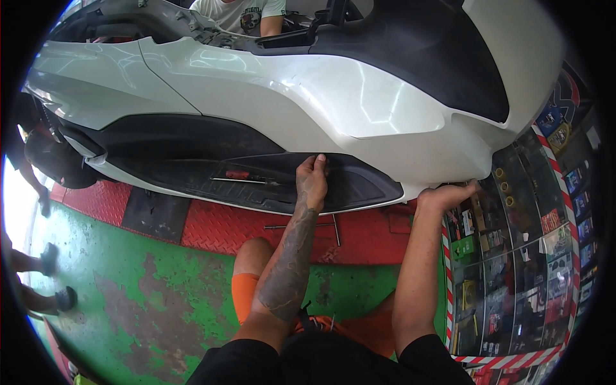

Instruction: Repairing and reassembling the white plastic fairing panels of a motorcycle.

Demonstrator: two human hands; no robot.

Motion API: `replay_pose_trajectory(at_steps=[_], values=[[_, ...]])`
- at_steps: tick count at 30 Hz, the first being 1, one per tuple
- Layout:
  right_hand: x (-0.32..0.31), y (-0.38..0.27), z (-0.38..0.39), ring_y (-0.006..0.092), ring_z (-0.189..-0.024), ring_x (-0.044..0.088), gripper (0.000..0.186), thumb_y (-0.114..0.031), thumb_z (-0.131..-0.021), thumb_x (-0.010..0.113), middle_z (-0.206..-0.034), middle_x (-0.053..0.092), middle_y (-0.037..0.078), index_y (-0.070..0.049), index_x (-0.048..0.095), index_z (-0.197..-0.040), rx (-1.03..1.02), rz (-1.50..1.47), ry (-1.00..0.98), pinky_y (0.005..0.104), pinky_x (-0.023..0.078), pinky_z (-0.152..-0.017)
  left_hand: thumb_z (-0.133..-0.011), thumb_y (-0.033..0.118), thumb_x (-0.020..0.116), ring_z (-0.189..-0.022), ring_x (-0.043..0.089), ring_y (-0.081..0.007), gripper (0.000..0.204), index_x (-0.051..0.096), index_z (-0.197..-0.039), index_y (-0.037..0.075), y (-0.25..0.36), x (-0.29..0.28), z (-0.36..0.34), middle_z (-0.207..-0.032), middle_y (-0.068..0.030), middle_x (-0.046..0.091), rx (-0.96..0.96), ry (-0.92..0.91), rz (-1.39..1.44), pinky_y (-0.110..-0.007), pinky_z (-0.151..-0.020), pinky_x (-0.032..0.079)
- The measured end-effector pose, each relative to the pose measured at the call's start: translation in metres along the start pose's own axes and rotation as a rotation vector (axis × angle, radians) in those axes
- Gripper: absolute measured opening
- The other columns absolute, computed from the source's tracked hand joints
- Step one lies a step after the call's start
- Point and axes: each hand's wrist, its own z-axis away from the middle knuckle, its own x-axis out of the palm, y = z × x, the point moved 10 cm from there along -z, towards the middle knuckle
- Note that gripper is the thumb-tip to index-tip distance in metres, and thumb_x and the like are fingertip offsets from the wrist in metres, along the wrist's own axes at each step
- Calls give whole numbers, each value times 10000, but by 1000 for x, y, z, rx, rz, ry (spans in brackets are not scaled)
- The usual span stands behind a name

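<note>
A large white scooter body panel (pixel 378 96) spans the view, with a black footboard (pixel 160 147) set into its lower side. My left hand (pixel 312 178) is at the footboard's upper edge, beside the white panel's seam. Its fingers are bunched with the thumb on top; whatever is between them is hidden. Farther right, my right hand (pixel 446 194) lies palm up against the underside of the white panel's low corner, fingers stretched out and partly hidden by it. On the footboard, left of my left hand, lies a red-handled screwdriver (pixel 237 174) alongside a long metal shaft.
Below the scooter, a T-handle wrench (pixel 301 226) rests on a red metal platform (pixel 221 224). At right stands a glass display case (pixel 513 256) with striped edging. Another person (pixel 247 16) is across the scooter; others' legs (pixel 38 282) show at left over the green floor (pixel 160 289).
</note>
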Motion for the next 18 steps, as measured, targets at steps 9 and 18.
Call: replay_pose_trajectory(at_steps=[9,18], values=[[-3,-3,0,307,-1352,509,677,-552,-979,418,-1491,521,118,-80,520,-1453,-30,32,24,476,408,-1125,-1046,293,594,-650,637,-315,339,666,-911,-10,52,-6,23,-736,-174,668,410,248,-768,-437,-632,500],[-9,0,-12,287,-1323,537,649,-543,-979,412,-1434,565,110,-84,557,-1414,-14,-15,-1,465,425,-1106,-1069,317,587,-548,389,-52,279,656,-991,57,-1,12,17,-707,55,507,-281,-110,207,-229,-474,311]])
